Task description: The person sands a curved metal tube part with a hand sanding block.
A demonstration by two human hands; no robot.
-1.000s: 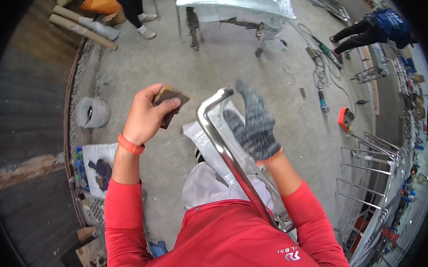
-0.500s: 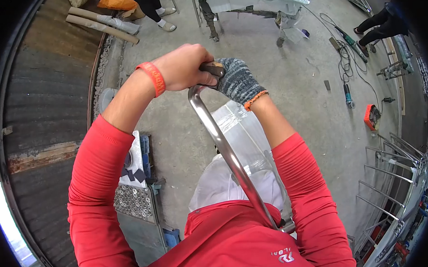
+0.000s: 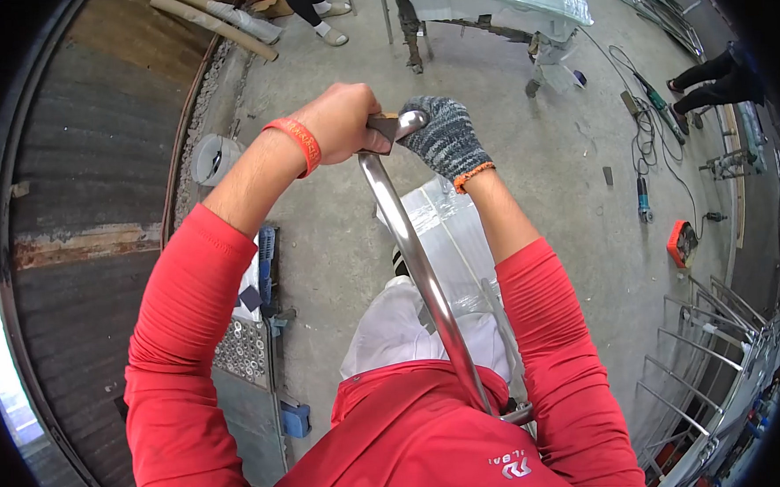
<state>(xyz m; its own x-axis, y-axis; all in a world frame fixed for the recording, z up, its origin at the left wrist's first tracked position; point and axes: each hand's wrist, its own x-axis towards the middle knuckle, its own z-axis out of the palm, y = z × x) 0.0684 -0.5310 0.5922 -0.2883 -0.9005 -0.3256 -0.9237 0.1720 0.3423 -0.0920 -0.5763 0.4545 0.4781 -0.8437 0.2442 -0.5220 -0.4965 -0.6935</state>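
A shiny bent metal tube [image 3: 418,264] runs from near my waist up to my two hands. My left hand [image 3: 344,122], bare with an orange wristband, is closed on a folded brown piece of sandpaper [image 3: 382,134] pressed around the tube's bend. My right hand [image 3: 448,136], in a grey knit glove with an orange cuff, is wrapped round the tube just past the bend. A short stretch of bright metal shows between the two hands. The fingertips of my left hand are partly hidden behind the sandpaper.
A plastic-wrapped bundle [image 3: 449,231] lies beyond my legs. To the left are a white bucket [image 3: 215,158] and blue crates [image 3: 267,259]. Power tools [image 3: 642,197] with cords and an orange-red box [image 3: 679,244] lie on the right. Metal frames [image 3: 692,364] stand nearer. Two people's legs show farther off.
My left hand and the sandpaper have shifted along the bend, away from my gloved hand, baring metal between them. The surroundings have moved slightly right in view as my head turned.
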